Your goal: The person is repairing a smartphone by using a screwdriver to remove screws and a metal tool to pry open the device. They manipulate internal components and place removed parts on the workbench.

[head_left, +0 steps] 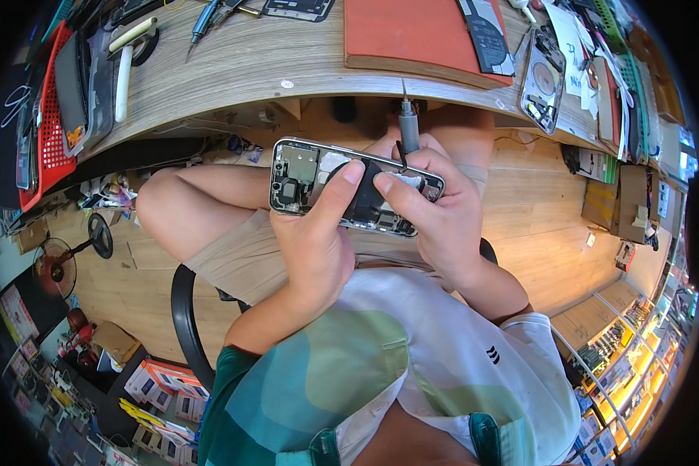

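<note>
An opened phone [295,175] with exposed boards and a dark round part at its middle is held sideways above my lap. My left hand [318,241] grips its left half, thumb pressing on the inside. My right hand [439,213] holds the right half, its thumb on the dark middle part. Beyond the phone, a grey pen-like tool [408,124] with a fine metal tip points upward from my right fingers. A thin black piece [401,155] stands at the phone's far edge beside it; what it is, I cannot make out.
The desk [233,70] ahead holds a red pad [404,35], a blue tool [202,27], white-handled tools [122,85], a phone housing [542,78] and a red basket [50,136]. Cardboard boxes [629,202] stand right; a fan [54,264] is left. A chair armrest [186,318] curves beside me.
</note>
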### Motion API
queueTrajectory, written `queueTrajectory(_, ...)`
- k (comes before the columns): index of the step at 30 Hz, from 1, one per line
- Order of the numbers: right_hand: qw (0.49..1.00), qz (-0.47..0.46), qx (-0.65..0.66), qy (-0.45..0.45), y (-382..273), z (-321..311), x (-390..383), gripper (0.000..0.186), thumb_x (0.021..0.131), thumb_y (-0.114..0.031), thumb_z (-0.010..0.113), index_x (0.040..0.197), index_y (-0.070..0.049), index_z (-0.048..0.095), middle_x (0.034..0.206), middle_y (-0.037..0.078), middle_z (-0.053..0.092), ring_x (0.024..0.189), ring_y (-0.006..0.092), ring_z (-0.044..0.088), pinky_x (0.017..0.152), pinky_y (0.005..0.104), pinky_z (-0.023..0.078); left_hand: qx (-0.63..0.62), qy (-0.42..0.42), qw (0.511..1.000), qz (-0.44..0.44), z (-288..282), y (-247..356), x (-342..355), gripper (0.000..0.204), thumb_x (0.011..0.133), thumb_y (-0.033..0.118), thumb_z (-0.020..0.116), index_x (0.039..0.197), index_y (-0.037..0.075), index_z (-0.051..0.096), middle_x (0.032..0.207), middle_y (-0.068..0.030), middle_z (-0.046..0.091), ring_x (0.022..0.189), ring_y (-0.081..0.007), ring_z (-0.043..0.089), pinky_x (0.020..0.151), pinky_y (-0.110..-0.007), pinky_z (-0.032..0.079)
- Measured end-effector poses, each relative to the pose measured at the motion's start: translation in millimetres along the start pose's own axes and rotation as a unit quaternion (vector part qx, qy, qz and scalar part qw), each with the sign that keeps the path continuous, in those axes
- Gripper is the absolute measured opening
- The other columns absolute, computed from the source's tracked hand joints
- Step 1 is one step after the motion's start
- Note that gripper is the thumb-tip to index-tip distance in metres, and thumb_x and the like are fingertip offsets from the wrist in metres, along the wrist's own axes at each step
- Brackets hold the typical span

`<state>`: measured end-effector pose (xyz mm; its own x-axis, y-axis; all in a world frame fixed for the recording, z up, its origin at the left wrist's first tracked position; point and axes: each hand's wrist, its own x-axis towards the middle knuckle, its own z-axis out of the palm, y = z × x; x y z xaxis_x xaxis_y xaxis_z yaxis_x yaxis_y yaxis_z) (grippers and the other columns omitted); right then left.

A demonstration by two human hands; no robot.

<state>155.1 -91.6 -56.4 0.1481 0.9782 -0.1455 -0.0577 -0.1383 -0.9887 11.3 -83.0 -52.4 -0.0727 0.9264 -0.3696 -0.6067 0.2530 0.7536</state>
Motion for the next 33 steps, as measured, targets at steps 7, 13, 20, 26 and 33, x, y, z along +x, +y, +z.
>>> queueTrajectory(7, 1.000, 0.006, 0.015, -0.001, 2.6, 2.0, -1.4, 0.016, 0.090, -0.007, 0.084, 0.089, 0.000, 0.070, 0.090, 0.001, 0.053, 0.085, 0.0100, 0.050, 0.074, 0.0260, 0.037, 0.004, -0.017, 1.000, 0.021, 3.7, 3.1, -0.9, 0.018, 0.094, 0.003, 0.077, 0.109, 0.007, 0.068, 0.100, -0.0023, 0.073, 0.088, -0.0112, 0.069, 0.081, -0.030, 0.056)
queueTrajectory(13, 1.000, -0.018, 0.001, -0.008, 1.3, 3.0, -0.1, 0.016, 0.089, -0.007, 0.084, 0.089, -0.001, 0.070, 0.091, 0.001, 0.056, 0.086, 0.0106, 0.051, 0.076, 0.0260, 0.039, 0.019, 0.003, 1.000, 0.006, -6.0, -1.6, -0.5, 0.018, 0.095, 0.005, 0.075, 0.110, 0.007, 0.067, 0.099, -0.0036, 0.073, 0.088, -0.0130, 0.069, 0.081, -0.031, 0.057)
queueTrajectory(20, 0.999, -0.033, -0.024, -0.032, 6.8, -0.7, 0.7, 0.020, 0.088, -0.010, 0.087, 0.091, -0.002, 0.068, 0.092, 0.001, 0.056, 0.087, 0.0121, 0.051, 0.076, 0.0271, 0.040, -0.020, 0.017, 1.000, -0.013, -9.7, -3.2, 1.5, 0.016, 0.094, -0.001, 0.078, 0.105, 0.006, 0.070, 0.099, -0.0027, 0.075, 0.088, -0.0101, 0.069, 0.081, -0.028, 0.055)
queueTrajectory(26, 0.998, -0.038, -0.037, -0.030, 2.9, -2.7, 4.4, 0.022, 0.088, -0.013, 0.089, 0.098, -0.003, 0.072, 0.098, 0.001, 0.056, 0.087, 0.0129, 0.051, 0.075, 0.0281, 0.041, -0.026, -0.013, 0.999, 0.023, -5.2, 3.9, 1.5, 0.009, 0.098, 0.002, 0.075, 0.105, 0.003, 0.069, 0.103, -0.0077, 0.076, 0.094, -0.0139, 0.072, 0.087, -0.032, 0.058)
queueTrajectory(33, 0.934, -0.227, -0.262, 0.085, -24.8, -20.3, -21.2, 0.028, 0.088, -0.003, 0.085, 0.114, -0.004, 0.076, 0.109, 0.007, 0.052, 0.096, 0.0186, 0.050, 0.081, 0.0303, 0.041, -0.062, -0.119, 0.989, 0.065, 5.2, 10.5, 10.6, 0.017, 0.105, 0.011, 0.068, 0.114, -0.003, 0.065, 0.110, -0.0152, 0.076, 0.104, -0.0223, 0.074, 0.098, -0.040, 0.060)
